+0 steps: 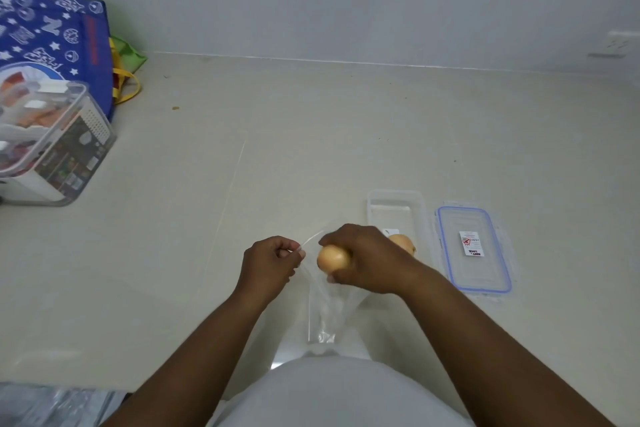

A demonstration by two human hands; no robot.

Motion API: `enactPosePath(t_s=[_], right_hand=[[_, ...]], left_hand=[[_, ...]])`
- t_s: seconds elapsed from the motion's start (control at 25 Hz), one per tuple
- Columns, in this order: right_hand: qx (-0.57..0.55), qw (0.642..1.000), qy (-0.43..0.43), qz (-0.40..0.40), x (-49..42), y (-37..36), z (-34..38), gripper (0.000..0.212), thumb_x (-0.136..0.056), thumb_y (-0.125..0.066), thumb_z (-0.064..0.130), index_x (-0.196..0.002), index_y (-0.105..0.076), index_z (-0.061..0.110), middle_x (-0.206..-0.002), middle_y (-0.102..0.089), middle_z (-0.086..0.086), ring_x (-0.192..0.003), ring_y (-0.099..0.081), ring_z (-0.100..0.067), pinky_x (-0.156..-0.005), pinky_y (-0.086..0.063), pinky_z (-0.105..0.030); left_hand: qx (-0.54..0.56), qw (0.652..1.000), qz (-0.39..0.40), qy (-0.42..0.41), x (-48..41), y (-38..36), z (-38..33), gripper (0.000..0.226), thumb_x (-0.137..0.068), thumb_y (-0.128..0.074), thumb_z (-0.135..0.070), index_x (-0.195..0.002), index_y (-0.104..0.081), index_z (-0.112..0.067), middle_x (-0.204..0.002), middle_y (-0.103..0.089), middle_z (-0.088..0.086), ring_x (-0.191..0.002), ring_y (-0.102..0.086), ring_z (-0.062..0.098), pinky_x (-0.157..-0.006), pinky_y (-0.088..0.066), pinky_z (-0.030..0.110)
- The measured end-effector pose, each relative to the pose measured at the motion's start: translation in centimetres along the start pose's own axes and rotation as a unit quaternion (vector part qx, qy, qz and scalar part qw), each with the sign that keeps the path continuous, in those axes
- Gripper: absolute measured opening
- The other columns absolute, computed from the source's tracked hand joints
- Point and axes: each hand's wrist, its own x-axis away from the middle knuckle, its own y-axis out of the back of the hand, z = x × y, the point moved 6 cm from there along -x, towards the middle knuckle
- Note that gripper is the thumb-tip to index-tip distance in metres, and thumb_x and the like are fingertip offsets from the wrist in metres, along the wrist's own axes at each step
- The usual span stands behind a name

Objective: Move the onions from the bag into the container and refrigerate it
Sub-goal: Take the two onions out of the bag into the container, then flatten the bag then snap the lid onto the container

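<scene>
Landmark: clear rectangular plastic container (395,208) on the pale countertop (277,149), lid off.
Right hand (363,258): closed around a round yellow-skinned onion (331,258), raised just left of the container's near end, above the mouth of the bag.
Left hand (268,262): pinched tight on the rim of the thin clear plastic bag (327,308), left of the container, keeping the mouth open.
Bag: hangs slack from the left-hand pinch down toward the counter edge, near side of the container; looks empty below the hands, though clear film makes that hard to confirm.
Second onion (403,243): already lying inside the container at its near end, partly hidden behind the right hand.
Lid: clear rectangular lid with a blue seal (474,250), flat on the counter just right of the container, apart from it.
Step in hand, judged: carry the held onion rightward over the container wall and set it down in the free far half, beside the first rather than on top, so the lid can later close flat; lower before letting go to avoid a roll-out.
Count: onions two, container one, lid one, bag one.
Well left of the container: blue patterned tote bag (52,35) and a clear boxed kitchen set (52,142), not part of the task.
</scene>
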Motion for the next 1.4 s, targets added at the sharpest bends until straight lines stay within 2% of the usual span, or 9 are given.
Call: enactPosePath(t_s=[0.12, 0.2, 0.36, 0.72, 0.88, 0.96, 1.08, 1.32, 1.4], right_hand=[[-0.190, 0.965, 0.002, -0.179, 1.3, 5.1, -1.9, 0.053, -0.068, -0.080, 0.040, -0.118, -0.061, 0.035, -0.116, -0.065, 0.011, -0.101, -0.061, -0.005, -0.084, -0.050, -0.020], [-0.178, 0.943, -0.087, -0.267, 0.9, 6.9, -5.6, 0.052, -0.073, -0.079, 0.034, -0.122, -0.059, 0.031, -0.120, -0.063, 0.006, -0.103, -0.060, -0.011, -0.086, -0.047, -0.023], [-0.020, 0.957, -0.254, -0.138, -2.1, 5.0, -13.1, 0.055, -0.082, -0.070, 0.030, -0.133, -0.050, 0.022, -0.132, -0.054, -0.008, -0.118, -0.052, -0.028, -0.091, -0.040, -0.032], [0.060, 0.960, -0.272, -0.020, -3.7, 0.9, -16.7, 0.057, -0.083, -0.064, 0.027, -0.138, -0.046, 0.021, -0.137, -0.049, -0.010, -0.126, -0.046, -0.028, -0.099, -0.039, -0.034], [0.072, 0.970, -0.179, -0.147, -2.2, 2.5, -12.6, 0.051, -0.087, -0.065, 0.026, -0.135, -0.051, 0.015, -0.139, -0.051, -0.008, -0.133, -0.038, -0.025, -0.105, -0.036, -0.035], [0.035, 0.972, -0.081, -0.219, -0.6, 2.7, -9.2, 0.028, -0.086, -0.067, 0.024, -0.113, -0.066, 0.016, -0.114, -0.066, -0.003, -0.112, -0.056, -0.019, -0.092, -0.044, -0.031], [-0.079, 0.978, 0.026, -0.194, 1.9, 0.2, -4.9, 0.011, -0.088, -0.064, 0.029, -0.091, -0.072, 0.022, -0.087, -0.069, 0.012, -0.083, -0.061, -0.005, -0.075, -0.048, -0.029], [-0.001, 0.997, 0.070, -0.008, 1.1, -6.6, -1.2, 0.045, -0.099, -0.041, 0.044, -0.141, -0.045, 0.030, -0.151, -0.042, 0.006, -0.144, -0.025, -0.014, -0.116, -0.024, -0.031], [0.058, 0.993, 0.098, 0.031, 0.4, -8.0, -0.7, 0.050, -0.099, -0.040, 0.045, -0.145, -0.040, 0.025, -0.157, -0.032, 0.002, -0.148, -0.015, -0.019, -0.118, -0.020, -0.034]], left_hand=[[0.014, 1.000, -0.005, 0.009, -0.2, 0.3, 0.4, 0.007, -0.079, -0.074, -0.019, -0.073, -0.072, -0.022, -0.057, -0.070, -0.004, -0.046, -0.060, 0.005, -0.047, -0.049, 0.020], [0.015, 1.000, -0.004, 0.015, -0.2, 0.3, 0.6, 0.006, -0.079, -0.073, -0.019, -0.074, -0.072, -0.022, -0.057, -0.069, -0.004, -0.047, -0.060, 0.005, -0.048, -0.049, 0.022], [0.018, 1.000, 0.002, 0.012, -0.1, 0.1, 0.7, 0.005, -0.079, -0.073, -0.019, -0.075, -0.072, -0.021, -0.057, -0.070, -0.003, -0.048, -0.060, 0.006, -0.050, -0.050, 0.024], [0.014, 1.000, -0.001, 0.011, -0.4, 0.4, 0.8, 0.005, -0.079, -0.073, -0.020, -0.075, -0.072, -0.022, -0.059, -0.070, -0.004, -0.048, -0.060, 0.005, -0.048, -0.049, 0.021], [0.020, 1.000, -0.001, 0.014, -0.4, 0.3, 0.8, 0.005, -0.079, -0.072, -0.020, -0.075, -0.072, -0.022, -0.059, -0.070, -0.004, -0.049, -0.060, 0.005, -0.048, -0.049, 0.021], [0.023, 1.000, -0.005, 0.015, -0.5, 0.5, 0.8, 0.006, -0.079, -0.072, -0.020, -0.074, -0.072, -0.022, -0.058, -0.070, -0.004, -0.049, -0.060, 0.004, -0.048, -0.049, 0.021], [0.029, 0.999, -0.022, 0.021, -0.5, 1.0, 1.2, 0.008, -0.081, -0.070, -0.020, -0.074, -0.072, -0.021, -0.060, -0.069, -0.002, -0.051, -0.061, 0.007, -0.049, -0.050, 0.022], [0.046, 0.998, -0.003, 0.037, 0.1, 1.0, 1.9, 0.038, -0.071, -0.068, -0.061, -0.084, -0.071, -0.025, -0.074, -0.073, -0.005, -0.063, -0.070, 0.008, -0.052, -0.054, 0.023], [0.014, 0.999, 0.001, 0.034, 0.0, 1.2, 2.5, 0.037, -0.069, -0.079, -0.045, -0.097, -0.069, -0.023, -0.079, -0.070, -0.003, -0.072, -0.070, 0.014, -0.056, -0.057, 0.029]])
